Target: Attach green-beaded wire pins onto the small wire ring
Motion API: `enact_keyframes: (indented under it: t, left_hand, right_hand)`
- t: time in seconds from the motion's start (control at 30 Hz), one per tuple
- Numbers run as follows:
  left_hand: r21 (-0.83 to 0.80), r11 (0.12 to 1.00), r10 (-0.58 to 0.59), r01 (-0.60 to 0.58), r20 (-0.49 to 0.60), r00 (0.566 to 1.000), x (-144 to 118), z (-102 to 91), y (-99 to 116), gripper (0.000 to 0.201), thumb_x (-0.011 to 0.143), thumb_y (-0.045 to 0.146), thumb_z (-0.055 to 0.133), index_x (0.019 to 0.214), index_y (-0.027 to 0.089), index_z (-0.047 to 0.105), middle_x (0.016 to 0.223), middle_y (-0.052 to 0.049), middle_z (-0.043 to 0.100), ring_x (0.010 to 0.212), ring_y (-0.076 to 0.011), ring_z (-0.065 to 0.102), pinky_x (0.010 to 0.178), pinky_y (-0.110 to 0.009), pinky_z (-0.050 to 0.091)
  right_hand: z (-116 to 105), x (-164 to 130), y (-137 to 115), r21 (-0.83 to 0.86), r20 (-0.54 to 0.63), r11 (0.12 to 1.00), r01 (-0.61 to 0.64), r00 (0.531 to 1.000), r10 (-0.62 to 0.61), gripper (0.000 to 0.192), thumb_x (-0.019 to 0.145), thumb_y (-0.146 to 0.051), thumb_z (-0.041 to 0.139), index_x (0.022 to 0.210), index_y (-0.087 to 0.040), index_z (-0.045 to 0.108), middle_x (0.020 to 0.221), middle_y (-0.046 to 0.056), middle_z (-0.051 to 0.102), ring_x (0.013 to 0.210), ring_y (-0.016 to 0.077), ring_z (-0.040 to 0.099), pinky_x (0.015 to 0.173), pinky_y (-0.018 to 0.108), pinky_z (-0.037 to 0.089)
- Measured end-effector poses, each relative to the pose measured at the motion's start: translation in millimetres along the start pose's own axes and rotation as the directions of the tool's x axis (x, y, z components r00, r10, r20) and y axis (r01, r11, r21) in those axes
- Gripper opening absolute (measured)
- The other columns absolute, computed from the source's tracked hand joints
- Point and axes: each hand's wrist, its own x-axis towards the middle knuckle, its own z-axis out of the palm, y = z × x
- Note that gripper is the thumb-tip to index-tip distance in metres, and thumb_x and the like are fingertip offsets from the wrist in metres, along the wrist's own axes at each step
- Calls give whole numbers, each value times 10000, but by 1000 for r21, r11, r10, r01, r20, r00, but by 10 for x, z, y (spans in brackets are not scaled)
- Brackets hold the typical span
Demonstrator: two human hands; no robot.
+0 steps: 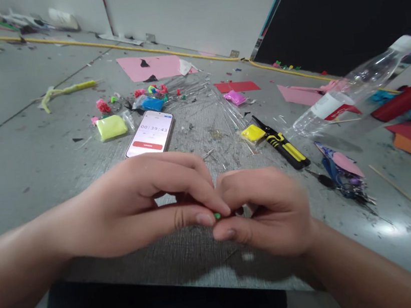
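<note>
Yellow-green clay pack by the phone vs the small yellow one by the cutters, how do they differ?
The yellow-green clay pack is larger and paler, lying left of the phone. The yellow clay pack is smaller and deeper yellow, touching the tip of the cutters. Both lie flat on the board, away from both hands.

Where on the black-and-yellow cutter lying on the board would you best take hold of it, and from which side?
Grip the cutter around its yellow-striped handle, probably from above with the right hand, which is nearer. It lies flat and slanted, dark tip pointing away beside the yellow clay, so the near handle end sits free of clutter.
</note>
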Motion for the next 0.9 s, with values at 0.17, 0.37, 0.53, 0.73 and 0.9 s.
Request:
enact_keyframes:
  t: [0.17, 0.37, 0.53, 0.73, 0.9]
  left_hand:
    - [188, 982, -24, 10, 71, 997, 28, 24, -158, 189, 919, 118, 575, 1000, 185, 732, 887, -50, 696, 755, -119, 647, 678, -204, 507]
    - [582, 806, -75, -108, 281, 957, 46, 223, -360, 272, 901, 105, 537, 976, 218, 773, 914, -66, 665, 792, -165, 615, 684, -254, 471]
    - [651, 755, -169, -76, 306, 937, 52, 226, -422, 387, 899, 97, 493, 1139, 269, 744, 1027, -76, 653, 919, -190, 607, 723, -263, 457]
    - [588, 797, -232, 142, 81, 969, 40, -71, -470, 274, 934, 239, 510, 1016, 198, 769, 918, -66, 676, 786, -158, 612, 724, -271, 433]
    - [605, 758, -429, 245, 179, 885, 52, -219, -421, 196, 851, 264, 605, 925, 232, 784, 787, -36, 685, 706, -167, 580, 661, -287, 386]
  right_hand:
    - [-52, -57, 147, 74, -203, 995, -73, 975, 87, 340, 949, -419, 599, 713, -183, 667, 575, -18, 575, 529, 101, 522, 517, 257, 408]
    - [-88, -52, 302, -78, -235, 968, -238, 948, 214, 394, 976, -384, 559, 664, -158, 646, 529, -27, 556, 504, 84, 517, 512, 239, 383]
    - [-66, -17, 358, -231, -183, 935, -271, 955, 231, 421, 971, -354, 553, 594, -169, 592, 514, -32, 526, 505, 84, 481, 524, 247, 365]
    - [-66, -21, 369, -309, -192, 917, -251, 961, 198, 415, 962, -324, 559, 574, -176, 564, 527, -24, 541, 523, 92, 487, 539, 251, 366]
    - [-60, -25, 364, -357, -173, 905, -231, 969, 178, 369, 944, -273, 581, 590, -177, 552, 522, -35, 508, 511, 84, 450, 530, 247, 348]
